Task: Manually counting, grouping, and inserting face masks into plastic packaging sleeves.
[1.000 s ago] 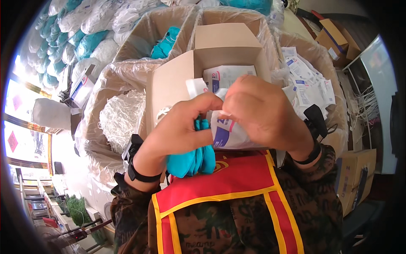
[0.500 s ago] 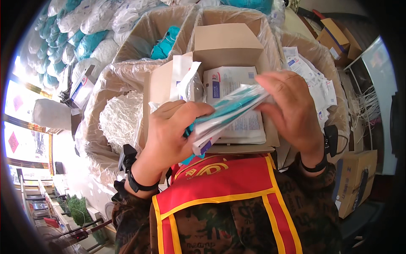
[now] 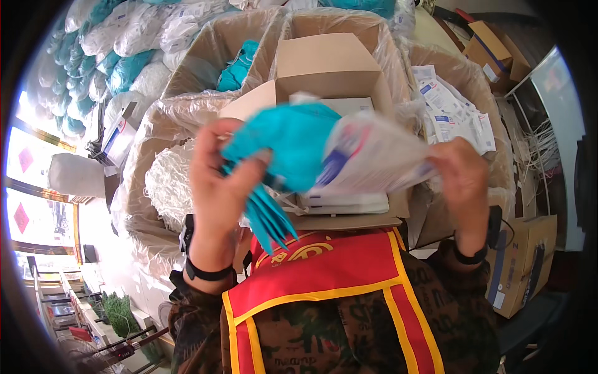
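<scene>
"Two hands in my head view, both occupied. Left hand (image 3: 215,165)?"

"I log thumb and fingers closed on a broad teal piece (image 3: 283,146); folded teal layers (image 3: 268,215) hang below the thumb."

"Right hand (image 3: 462,171)?"

"Fingertips pinched together on the right end of a white printed packet (image 3: 380,153)."

"Position of both?"

"Raised over the open cardboard box (image 3: 328,55), between the hands. Teal meets the packet's left end; blur, so I cannot tell whether it sits inside."

"Surroundings?"

"I note flat white packets (image 3: 355,204) in the box, a heap of white strands (image 3: 167,187) to the left, and loose white packets (image 3: 458,118) in a plastic-lined carton (image 3: 492,100) to the right."
</scene>
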`<state>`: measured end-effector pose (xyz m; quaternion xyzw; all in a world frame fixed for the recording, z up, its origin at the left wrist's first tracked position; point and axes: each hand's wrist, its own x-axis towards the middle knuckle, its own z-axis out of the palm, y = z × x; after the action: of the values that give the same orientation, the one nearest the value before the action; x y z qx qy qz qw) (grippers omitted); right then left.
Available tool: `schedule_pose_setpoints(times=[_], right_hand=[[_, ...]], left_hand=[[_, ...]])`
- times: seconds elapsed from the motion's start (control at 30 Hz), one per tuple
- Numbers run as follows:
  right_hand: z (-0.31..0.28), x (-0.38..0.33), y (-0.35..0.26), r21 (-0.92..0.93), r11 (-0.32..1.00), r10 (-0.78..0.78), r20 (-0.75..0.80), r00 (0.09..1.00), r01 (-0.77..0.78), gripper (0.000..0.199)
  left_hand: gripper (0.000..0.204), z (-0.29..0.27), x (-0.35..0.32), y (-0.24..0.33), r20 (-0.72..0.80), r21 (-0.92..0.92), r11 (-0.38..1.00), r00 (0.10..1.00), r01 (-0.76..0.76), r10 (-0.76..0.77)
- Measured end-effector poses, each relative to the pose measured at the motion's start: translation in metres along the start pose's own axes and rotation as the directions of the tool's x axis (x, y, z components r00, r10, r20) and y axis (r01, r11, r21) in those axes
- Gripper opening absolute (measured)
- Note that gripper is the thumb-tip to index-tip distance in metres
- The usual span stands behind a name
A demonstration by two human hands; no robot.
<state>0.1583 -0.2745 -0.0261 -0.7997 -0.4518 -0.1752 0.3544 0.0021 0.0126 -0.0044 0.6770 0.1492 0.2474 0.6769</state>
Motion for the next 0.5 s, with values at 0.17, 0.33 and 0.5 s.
schedule_pose_setpoints(times=[0.17,0.33,0.5], right_hand=[[-0.066,-0.045,0.1,0.182,0.815,0.577,-0.153,0.803,-0.551,0.015],[-0.118,-0.052,0.212,0.019,0.823,0.555,-0.242,0.795,-0.568,0.022],[-0.076,0.003,0.152,-0.123,0.918,0.349,-0.193,0.917,-0.376,0.028]], left_hand=[[0.033,-0.034,0.021,-0.006,-0.131,-0.038,0.989,0.981,-0.146,0.14],[0.033,-0.024,0.025,-0.006,-0.124,-0.045,0.98,0.975,-0.193,0.186],[0.032,0.004,0.017,-0.006,-0.045,0.077,0.972,0.973,-0.223,0.227]])
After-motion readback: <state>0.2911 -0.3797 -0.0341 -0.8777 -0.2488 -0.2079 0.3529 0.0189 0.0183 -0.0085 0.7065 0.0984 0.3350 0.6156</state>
